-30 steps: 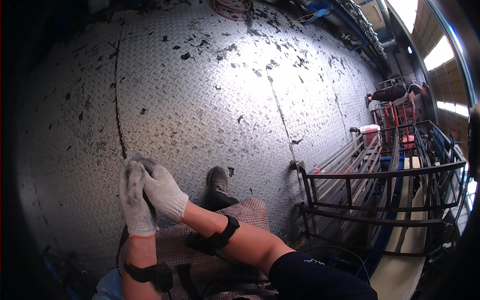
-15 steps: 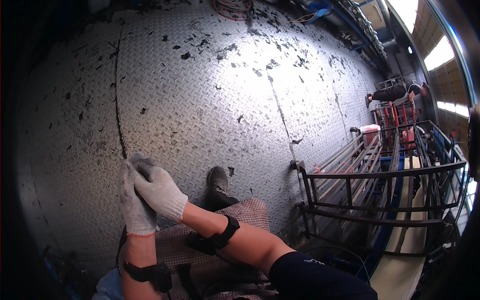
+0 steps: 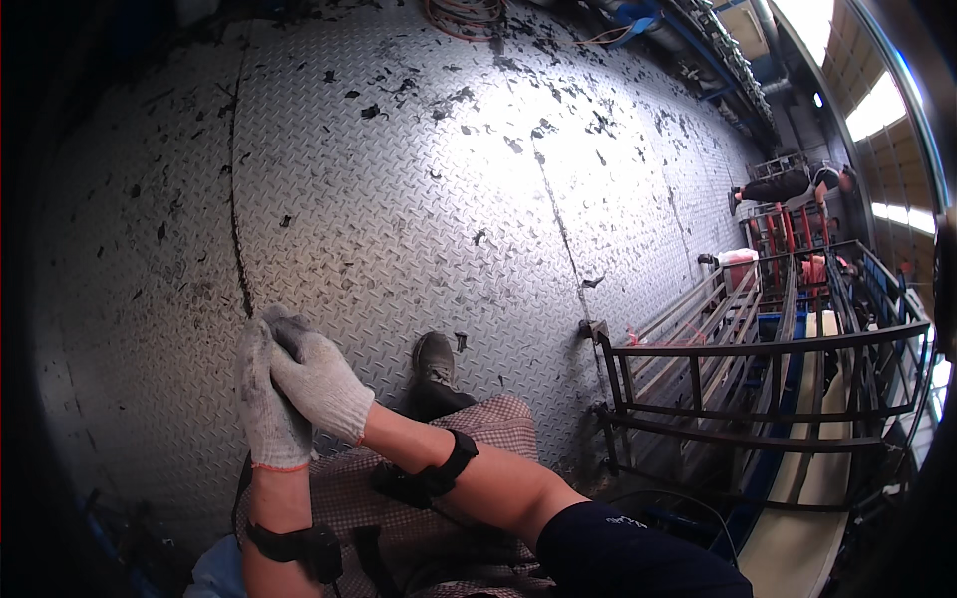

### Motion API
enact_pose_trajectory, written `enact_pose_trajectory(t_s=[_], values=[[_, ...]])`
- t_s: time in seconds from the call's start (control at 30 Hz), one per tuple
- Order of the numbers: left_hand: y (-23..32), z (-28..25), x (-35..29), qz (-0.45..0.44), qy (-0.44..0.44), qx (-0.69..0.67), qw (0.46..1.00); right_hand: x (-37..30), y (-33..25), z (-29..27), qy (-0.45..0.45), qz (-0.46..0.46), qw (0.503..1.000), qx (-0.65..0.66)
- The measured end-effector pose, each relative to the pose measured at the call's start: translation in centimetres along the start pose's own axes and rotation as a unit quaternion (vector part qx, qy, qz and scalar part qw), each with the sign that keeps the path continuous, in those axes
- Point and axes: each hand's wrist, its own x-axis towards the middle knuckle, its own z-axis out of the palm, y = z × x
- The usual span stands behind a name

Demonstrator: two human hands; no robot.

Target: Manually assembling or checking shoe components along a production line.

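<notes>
My left hand and my right hand are pressed against each other at the lower left, low over the metal floor. Both wear whitish knitted work gloves with grey-stained fingertips; an orange-red edge shows at the left cuff. The fingers look stretched out, pointing away from me, so I take both hands as open. The palms face each other, and the gap between them is hidden. Nothing shows sticking out from between the gloves. Below them lies the checked brown apron, and black straps circle both forearms.
Black scraps litter the diamond-plate floor. To the right stands a dark metal rack with long bars, beside a cream-coloured board. A co-worker bends near red frames at the far right. A coiled hose lies at the far edge.
My hands stay pressed together in almost the same place. The distant co-worker has shifted slightly at the red frames.
</notes>
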Motion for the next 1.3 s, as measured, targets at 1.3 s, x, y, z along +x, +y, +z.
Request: enact_pose_trajectory(t_s=[1.3], values=[[-0.2,-1.1,0.4,-0.009,-0.025,0.021,0.999,0.0,-0.1,0.1,-0.005,0.008,1.0,0.014]])
